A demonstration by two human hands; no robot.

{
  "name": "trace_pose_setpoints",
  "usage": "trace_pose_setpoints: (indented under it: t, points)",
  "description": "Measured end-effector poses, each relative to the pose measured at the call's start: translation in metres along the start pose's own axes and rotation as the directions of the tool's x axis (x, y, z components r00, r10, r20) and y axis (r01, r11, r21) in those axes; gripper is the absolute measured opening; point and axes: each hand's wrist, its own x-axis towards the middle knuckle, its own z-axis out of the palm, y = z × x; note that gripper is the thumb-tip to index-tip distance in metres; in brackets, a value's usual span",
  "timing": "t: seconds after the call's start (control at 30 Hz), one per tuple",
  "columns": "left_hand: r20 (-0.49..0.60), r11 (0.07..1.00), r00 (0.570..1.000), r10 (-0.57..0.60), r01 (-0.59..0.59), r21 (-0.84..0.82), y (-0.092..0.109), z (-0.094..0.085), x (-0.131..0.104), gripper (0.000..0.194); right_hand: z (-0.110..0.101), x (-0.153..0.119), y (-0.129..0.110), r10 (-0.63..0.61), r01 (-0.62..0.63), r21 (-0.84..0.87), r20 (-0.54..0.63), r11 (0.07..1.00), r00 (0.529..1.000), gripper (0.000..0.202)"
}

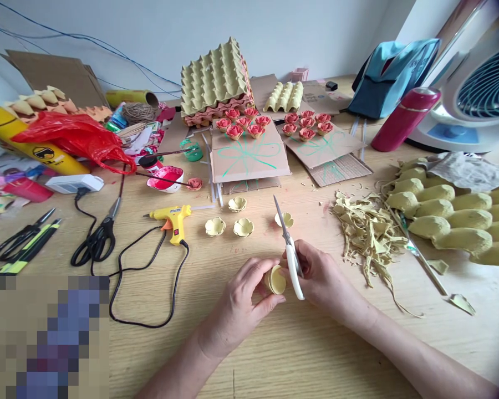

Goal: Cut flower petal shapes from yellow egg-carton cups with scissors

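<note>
My left hand (243,293) pinches a small yellow egg-carton cup (275,279) just above the wooden table (283,343). My right hand (320,274) grips white-handled scissors (289,249), blades pointing up and away, shut, right beside the cup. Both hands almost touch around the cup. Several cut yellow carton flowers (243,226) lie on the table just beyond my hands.
A yellow glue gun (172,217) with black cord lies left of centre. Black scissors (97,238) lie further left. Carton scraps (368,230) and cut egg-carton pieces (444,213) sit right. Red-painted flowers (243,124) rest on cardboard sheets behind, near stacked egg trays (214,77), a red bottle (403,119) and a fan (482,88).
</note>
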Motion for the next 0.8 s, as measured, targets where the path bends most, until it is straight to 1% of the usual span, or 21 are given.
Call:
trace_pose_setpoints:
  t: [0.17,0.3,0.37,0.43,0.47,0.5,0.57,0.63,0.67,0.73,0.8]
  points:
    - [-0.002,1.000,1.000,0.026,-0.026,-0.018,-0.0013,-0.0005,0.0002,0.050,-0.0023,0.0000,-0.0037,0.003,-0.002,-0.076,0.013,0.997,1.000,0.019]
    - [0.009,0.998,0.999,0.034,-0.033,-0.062,-0.0037,-0.0003,-0.0001,0.051,-0.0034,-0.0009,-0.0056,0.024,-0.020,-0.077,0.047,0.997,0.999,0.019]
    - [0.014,0.992,1.000,0.008,-0.006,-0.123,-0.0042,-0.0001,0.0003,0.048,-0.0037,-0.0012,-0.0055,0.020,-0.014,-0.080,0.074,0.997,0.997,0.020]
    - [0.028,0.964,0.997,-0.074,0.079,-0.253,-0.0043,-0.0004,0.0011,0.044,-0.0047,-0.0008,-0.0048,0.009,-0.005,-0.045,0.090,0.999,0.996,0.021]
    - [0.042,0.928,0.990,-0.133,0.140,-0.345,-0.0045,-0.0007,0.0016,0.043,-0.0055,-0.0004,-0.0042,0.006,-0.007,0.005,0.096,1.000,0.995,0.020]
    - [0.066,0.871,0.979,-0.193,0.202,-0.448,-0.0049,-0.0013,0.0021,0.043,-0.0066,0.0001,-0.0034,0.005,-0.013,0.075,0.107,0.997,0.994,0.021]
    - [0.136,0.710,0.949,-0.286,0.305,-0.634,-0.0065,-0.0029,0.0028,0.044,-0.0089,0.0014,-0.0015,0.012,-0.042,0.249,0.121,0.968,0.993,0.026]
    - [0.199,0.560,0.921,-0.335,0.364,-0.744,-0.0084,-0.0047,0.0032,0.045,-0.0102,0.0028,0.0003,0.030,-0.078,0.401,0.124,0.913,0.992,0.034]
    - [0.222,0.508,0.913,-0.343,0.380,-0.773,-0.0091,-0.0055,0.0033,0.046,-0.0102,0.0035,0.0008,0.038,-0.090,0.459,0.121,0.884,0.992,0.038]
    - [0.250,0.452,0.907,-0.339,0.391,-0.802,-0.0096,-0.0065,0.0034,0.047,-0.0090,0.0047,0.0007,0.051,-0.112,0.548,0.125,0.829,0.991,0.043]
    - [0.271,0.422,0.907,-0.322,0.394,-0.816,-0.0092,-0.0065,0.0034,0.047,-0.0069,0.0055,-0.0008,0.058,-0.141,0.602,0.155,0.786,0.986,0.048]
